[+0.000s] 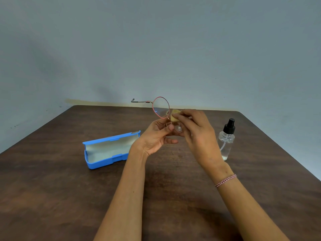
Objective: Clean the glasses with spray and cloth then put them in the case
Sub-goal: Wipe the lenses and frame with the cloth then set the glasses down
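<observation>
Left hand (157,134) pinches red-rimmed glasses (160,107) near bridge, held above wooden table (52,188). Right hand (194,129) presses yellow cloth (175,116) on lens, mostly hidden by fingers. Advice: wipe in gentle circles, support frame, avoid bending thin temple. Blue case (107,150) lies open at left; spray bottle (226,140) stands at right.

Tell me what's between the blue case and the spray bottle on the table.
In the head view, both hands, left and right, hold the glasses and yellow cloth between the case and spray bottle.
</observation>
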The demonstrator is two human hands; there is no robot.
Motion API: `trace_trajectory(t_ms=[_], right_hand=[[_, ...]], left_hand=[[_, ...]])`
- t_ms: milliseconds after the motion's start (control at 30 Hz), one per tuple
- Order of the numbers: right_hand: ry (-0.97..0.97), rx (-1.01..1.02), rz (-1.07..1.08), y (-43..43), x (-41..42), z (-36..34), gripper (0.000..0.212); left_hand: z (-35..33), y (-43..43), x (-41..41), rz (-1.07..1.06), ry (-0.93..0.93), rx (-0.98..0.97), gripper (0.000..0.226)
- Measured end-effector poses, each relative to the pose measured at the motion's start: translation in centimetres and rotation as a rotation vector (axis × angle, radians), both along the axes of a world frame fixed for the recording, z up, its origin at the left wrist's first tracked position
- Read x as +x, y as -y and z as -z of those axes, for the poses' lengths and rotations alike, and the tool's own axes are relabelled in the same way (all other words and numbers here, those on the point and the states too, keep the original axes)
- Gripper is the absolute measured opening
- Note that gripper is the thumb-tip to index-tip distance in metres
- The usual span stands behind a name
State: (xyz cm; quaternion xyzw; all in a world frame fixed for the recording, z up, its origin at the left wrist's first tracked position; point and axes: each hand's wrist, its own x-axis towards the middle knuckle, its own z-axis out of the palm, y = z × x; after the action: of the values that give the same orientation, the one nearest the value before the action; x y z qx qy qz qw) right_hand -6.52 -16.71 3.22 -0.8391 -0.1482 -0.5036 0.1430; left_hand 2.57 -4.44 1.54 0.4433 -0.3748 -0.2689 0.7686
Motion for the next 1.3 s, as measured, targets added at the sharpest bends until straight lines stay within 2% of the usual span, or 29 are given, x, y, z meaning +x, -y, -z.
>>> trace_trajectory(t_ms=[100,267,400,600,800,1033,1167,1233,1300], right_hand=[[0.008,0.031,0.026,0.2,0.1,0.0,0.032],[-0.021,-0.043,-0.051,-0.4,0.0,0.3,0.033],[0.004,0.045,0.031,0.3,0.1,0.1,0.033],[-0.056,-0.017,-0.132,-0.4,-0.2,-0.1,0.030],[-0.009,0.015,0.013,0.4,0.1,-0.2,0.031],[-0.135,-0.082,-0.148,-0.2,-0.3,-0.3,0.039],[-0.050,-0.108,-0.030,0.6,-0.2,-0.5,0.034],[-0.033,-0.056,-0.004,0.9,-0.1,-0.7,0.029],[-0.082,0.172,-0.079,0.7,-0.2,-1.0,0.019]], left_hand=[[-0.1,0.1,-0.1,0.004,-0.002,0.010,0.048],[0.1,-0.2,0.3,-0.026,-0.014,-0.034,0.051],[-0.2,0.2,0.0,-0.005,-0.003,-0.020,0.053],[-0.2,-0.2,0.0,-0.015,-0.047,-0.118,0.057],[-0.6,0.0,-0.6,-0.014,-0.015,-0.105,0.059],[-0.4,-0.4,0.0,-0.070,-0.048,-0.162,0.060],[-0.3,-0.3,0.0,-0.071,-0.029,-0.120,0.060],[-0.3,0.0,-0.1,-0.067,-0.015,-0.078,0.060],[-0.1,0.2,0.0,-0.059,-0.020,-0.058,0.061]])
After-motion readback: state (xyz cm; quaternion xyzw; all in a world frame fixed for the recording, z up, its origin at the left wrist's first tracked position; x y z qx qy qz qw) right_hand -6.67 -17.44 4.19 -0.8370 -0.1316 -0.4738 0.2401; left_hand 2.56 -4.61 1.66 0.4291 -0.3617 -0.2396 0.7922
